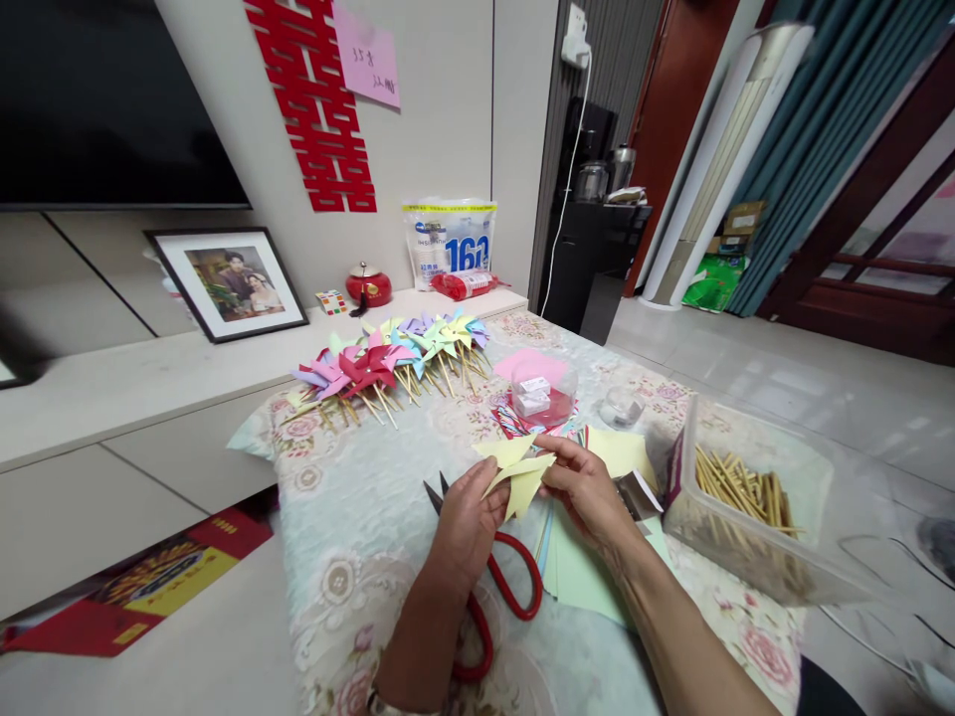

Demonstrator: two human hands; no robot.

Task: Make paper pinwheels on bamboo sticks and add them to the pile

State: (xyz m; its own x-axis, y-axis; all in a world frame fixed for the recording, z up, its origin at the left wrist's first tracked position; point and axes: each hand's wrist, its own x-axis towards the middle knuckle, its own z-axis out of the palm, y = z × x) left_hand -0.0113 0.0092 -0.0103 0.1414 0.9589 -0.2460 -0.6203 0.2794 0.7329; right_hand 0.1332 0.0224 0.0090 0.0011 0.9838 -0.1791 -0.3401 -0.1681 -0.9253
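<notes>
Pale yellow cut paper (pixel 524 484), partly folded into pinwheel blades, is held up between both hands over the table. My left hand (pixel 469 522) pinches its left side, thumb on top. My right hand (pixel 586 487) grips the right edge with its fingers. Beneath my left hand lie red-handled scissors (pixel 528 587), their dark blades pointing away to the left. A stack of light green paper sheets (pixel 589 587) rests under my right wrist. Yellow sheets (pixel 619 452) and a small open box (pixel 639 495) are just beyond that wrist.
Finished paper pinwheels (pixel 373 368) on sticks lie in a row at the table's far left. A clear round tub (pixel 556 393) holds small white boxes. At the right stands a plastic bin (pixel 753 552) with many wooden sticks (pixel 746 487). The flowered tablecloth (pixel 350 517) covers the table.
</notes>
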